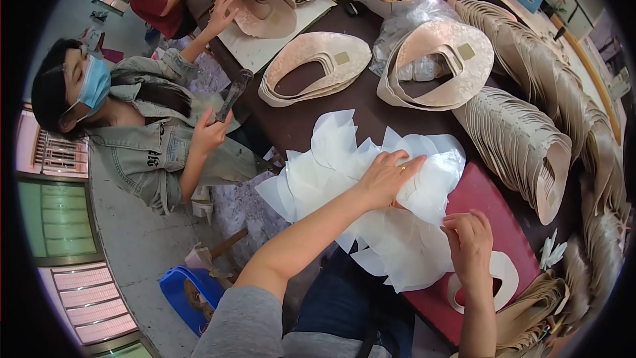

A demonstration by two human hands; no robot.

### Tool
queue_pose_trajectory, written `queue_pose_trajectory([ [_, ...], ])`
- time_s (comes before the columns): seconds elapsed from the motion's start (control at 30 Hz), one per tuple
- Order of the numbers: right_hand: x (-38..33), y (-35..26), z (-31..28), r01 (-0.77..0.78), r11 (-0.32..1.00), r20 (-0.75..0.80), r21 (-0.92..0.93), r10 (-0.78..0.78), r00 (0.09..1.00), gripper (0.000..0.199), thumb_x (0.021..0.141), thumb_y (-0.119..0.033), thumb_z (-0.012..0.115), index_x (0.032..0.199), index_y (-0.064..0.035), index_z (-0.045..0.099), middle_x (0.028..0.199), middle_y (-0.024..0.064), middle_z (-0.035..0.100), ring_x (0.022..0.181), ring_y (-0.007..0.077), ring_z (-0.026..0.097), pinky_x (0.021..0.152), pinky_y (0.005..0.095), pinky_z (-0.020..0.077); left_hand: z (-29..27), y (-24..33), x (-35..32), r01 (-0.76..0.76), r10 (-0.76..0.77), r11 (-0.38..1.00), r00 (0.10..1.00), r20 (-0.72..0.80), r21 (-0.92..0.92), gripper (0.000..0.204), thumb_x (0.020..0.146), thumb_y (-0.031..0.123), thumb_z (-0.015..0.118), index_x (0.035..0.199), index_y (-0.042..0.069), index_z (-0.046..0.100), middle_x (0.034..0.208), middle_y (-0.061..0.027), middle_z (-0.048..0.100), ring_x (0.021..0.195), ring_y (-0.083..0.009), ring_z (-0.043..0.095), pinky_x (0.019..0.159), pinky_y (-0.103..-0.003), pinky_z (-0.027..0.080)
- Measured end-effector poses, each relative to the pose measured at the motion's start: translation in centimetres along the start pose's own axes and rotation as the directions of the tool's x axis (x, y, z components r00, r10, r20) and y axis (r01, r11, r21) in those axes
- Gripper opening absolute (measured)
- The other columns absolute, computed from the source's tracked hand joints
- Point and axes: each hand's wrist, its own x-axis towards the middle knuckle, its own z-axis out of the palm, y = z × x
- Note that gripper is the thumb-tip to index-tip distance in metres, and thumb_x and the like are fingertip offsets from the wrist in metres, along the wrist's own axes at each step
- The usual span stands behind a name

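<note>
— Where was the pile when you had your hands on it?

— The heap of thin white sheets lay at the near edge of the dark table, spilling over that edge toward my lap. My left hand lay flat on top of it, fingers spread and pressing down, gripping nothing. My right hand sat at the heap's right margin, fingertips pinched on the edge of one sheet.

— Any room around it?

— Little. A red board lay under the right side, with a single cream cut-out piece just beyond my right hand. Fanned stacks of beige pieces crowded the right, and two ring-shaped stacks stood farther back. Bare tabletop showed only between the heap and those rings.

— And your arms?

— My left forearm reached up diagonally from the lower left; my right came straight up from the bottom edge, wrist bent inward. A masked person sat well off to my left.
</note>
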Motion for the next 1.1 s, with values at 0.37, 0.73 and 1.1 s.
queue_pose_trajectory([
  [0.37,2.0,6.5,1.9,0.01,1.0,-0.099,0.028,-0.007,0.995,0.028,0.076,-0.002,0.061,0.103,-0.0072,0.064,0.091,0.0043,0.065,0.074,0.023,0.059,0.075,0.0305,0.0464,4.7,2.7,-2.0,0.003,-0.175,0.888,0.927,-0.332,-0.461,0.015,0.079,0.015,0.071,0.092,0.007,0.071,0.111,-0.0025,0.066,0.098,-0.0192,0.055,0.084,-0.029,0.046],
  [0.73,1.4,10.8,3.8,0.198,0.98,-0.075,-0.029,-0.199,0.977,0.019,0.073,-0.006,0.062,0.092,-0.006,0.067,0.091,0.0013,0.068,0.078,0.022,0.061,0.076,0.0308,0.0476,4.6,1.1,-1.6,0.078,-0.182,0.814,0.975,-0.125,-0.575,0.02,0.087,0.004,0.061,0.106,0.002,0.068,0.109,-0.004,0.064,0.081,-0.0115,0.056,0.071,-0.02,0.045],
  [1.1,2.0,10.4,4.2,0.103,0.99,0.013,-0.1,-0.102,0.995,0.019,0.075,-0.006,0.061,0.093,-0.005,0.066,0.093,0.0013,0.069,0.079,0.0208,0.063,0.075,0.0318,0.0485,4.5,2.6,0.5,0.31,-0.511,0.626,0.856,-0.077,-0.715,0.018,0.091,0.014,0.059,0.099,0.002,0.069,0.088,-0.0019,0.069,0.073,-0.0122,0.057,0.07,-0.02,0.044],
])
